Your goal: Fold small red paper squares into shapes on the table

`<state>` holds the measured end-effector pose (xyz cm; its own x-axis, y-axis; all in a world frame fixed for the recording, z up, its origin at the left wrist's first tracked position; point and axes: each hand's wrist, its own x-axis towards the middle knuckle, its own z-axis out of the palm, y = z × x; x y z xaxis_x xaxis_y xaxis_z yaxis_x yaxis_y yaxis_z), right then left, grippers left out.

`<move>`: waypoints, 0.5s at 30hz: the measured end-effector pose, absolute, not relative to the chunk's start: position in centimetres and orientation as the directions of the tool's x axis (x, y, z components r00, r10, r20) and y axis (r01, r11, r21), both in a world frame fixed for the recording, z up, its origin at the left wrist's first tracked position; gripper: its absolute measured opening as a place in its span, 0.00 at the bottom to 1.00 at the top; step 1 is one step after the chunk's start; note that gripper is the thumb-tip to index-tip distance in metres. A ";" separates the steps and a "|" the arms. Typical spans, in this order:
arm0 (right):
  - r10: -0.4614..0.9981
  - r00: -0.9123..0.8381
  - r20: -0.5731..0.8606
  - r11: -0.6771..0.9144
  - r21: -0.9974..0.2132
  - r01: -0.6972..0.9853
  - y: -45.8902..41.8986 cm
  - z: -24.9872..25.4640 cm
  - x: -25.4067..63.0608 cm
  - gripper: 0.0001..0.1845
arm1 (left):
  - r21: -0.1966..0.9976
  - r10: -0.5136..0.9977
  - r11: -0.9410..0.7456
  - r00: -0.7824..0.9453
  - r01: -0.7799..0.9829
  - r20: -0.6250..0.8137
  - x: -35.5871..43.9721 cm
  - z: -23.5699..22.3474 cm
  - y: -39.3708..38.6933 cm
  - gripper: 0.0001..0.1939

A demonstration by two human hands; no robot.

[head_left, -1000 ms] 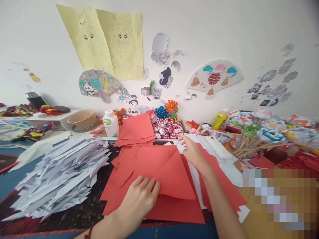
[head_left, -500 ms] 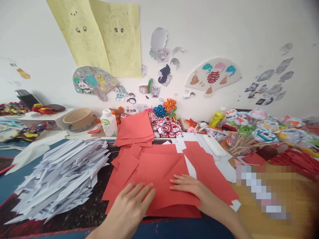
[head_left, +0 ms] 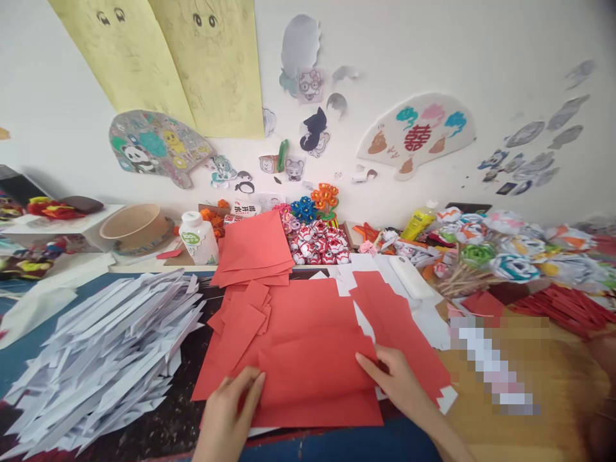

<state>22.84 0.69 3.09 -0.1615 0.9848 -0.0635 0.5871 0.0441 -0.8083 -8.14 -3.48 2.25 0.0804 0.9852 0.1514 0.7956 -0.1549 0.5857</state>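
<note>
A red sheet of paper [head_left: 315,366] lies over other red sheets in front of me, with a crease or edge running across its upper part. My left hand [head_left: 233,404] is closed at its left edge, thumb and fingers pinching the paper. At the opposite edge, my right hand [head_left: 397,382] grips the same sheet between thumb and fingers. Smaller red paper pieces [head_left: 248,324] lie just beyond my left hand. More long red sheets [head_left: 399,327] are fanned out to the right, over white paper. A stack of red squares [head_left: 255,247] rests at the back.
Many folded white paper strips [head_left: 106,353] are heaped on the left. Behind stand a white bottle [head_left: 198,239], a round tan container [head_left: 132,224] and red-and-white folded paper pieces [head_left: 320,244]. Paper flowers on sticks [head_left: 513,263] and red strips [head_left: 563,308] lie to the right.
Both hands went from lying flat on the red sheet to pinching its left and right edges. My left hand moved left and down. The view shifted a little.
</note>
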 end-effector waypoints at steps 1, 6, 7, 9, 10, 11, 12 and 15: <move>0.990 -0.138 -0.029 0.053 -0.829 0.557 1.2 3.1 22.5 0.23 | 0.540 0.981 -0.130 0.028 0.831 0.194 -7.5 2.0 -3.3 0.14; 0.996 -0.086 -0.006 0.042 -0.835 0.548 2.4 2.8 21.8 0.18 | 0.125 0.813 -0.189 0.084 0.974 0.576 -3.8 1.6 -2.6 0.19; 0.998 -0.058 0.009 0.041 -0.807 0.588 2.3 2.5 21.7 0.18 | 0.086 0.796 -0.286 0.187 0.954 0.575 -3.0 1.6 -2.6 0.19; 0.998 -0.003 0.062 0.048 -0.743 0.667 1.8 1.8 21.5 0.16 | 0.052 0.769 -0.463 0.372 0.885 0.520 -1.7 1.4 -2.6 0.20; 0.995 0.021 0.100 0.056 -0.710 0.702 1.5 1.5 21.4 0.15 | 0.046 0.759 -0.519 0.436 0.854 0.484 -1.2 1.2 -2.5 0.20; 0.989 0.042 0.143 0.066 -0.675 0.735 1.2 1.2 21.2 0.14 | 0.036 0.753 -0.551 0.479 0.834 0.451 -0.9 1.0 -2.5 0.20; 0.980 0.063 0.191 0.075 -0.636 0.768 0.9 0.9 21.1 0.13 | 0.026 0.753 -0.567 0.505 0.824 0.422 -0.6 0.8 -2.5 0.21; 0.947 0.099 0.306 0.083 -0.532 0.843 0.3 0.2 20.9 0.11 | 0.010 0.767 -0.576 0.535 0.818 0.355 -0.5 0.4 -2.4 0.23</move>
